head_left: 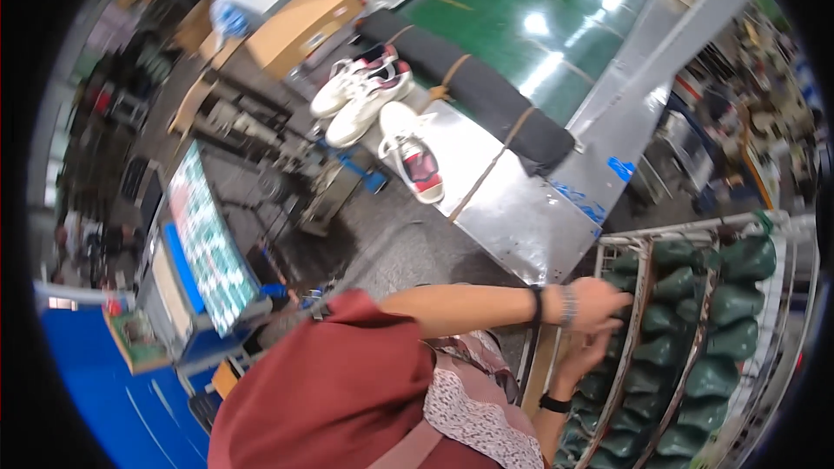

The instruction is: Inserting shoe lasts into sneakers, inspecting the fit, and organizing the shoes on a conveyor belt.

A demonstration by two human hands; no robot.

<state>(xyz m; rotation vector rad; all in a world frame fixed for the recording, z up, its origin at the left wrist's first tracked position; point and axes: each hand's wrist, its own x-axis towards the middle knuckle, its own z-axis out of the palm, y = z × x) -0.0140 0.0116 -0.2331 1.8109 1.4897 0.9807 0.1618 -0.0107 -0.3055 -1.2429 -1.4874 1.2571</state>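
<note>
My left arm reaches across to the right, and my left hand (595,304) is closed, its fingers curled beside the rusty upright rail of a rack (645,295). Just below it, my right hand (580,354) comes up with bent fingers close together near the left one's fingertips. Anything between the fingers is too small or hidden to make out. The rack holds rows of dark green, glossy shoe lasts (730,304), which lie right beside both hands.
A metal-edged bench end (512,217) stands ahead, bearing a rolled black mat (486,95) tied with cord and several white-and-red sneakers (413,156). Behind it runs a green conveyor belt (495,13). Machinery (278,174) and a cardboard box (304,26) are at the left.
</note>
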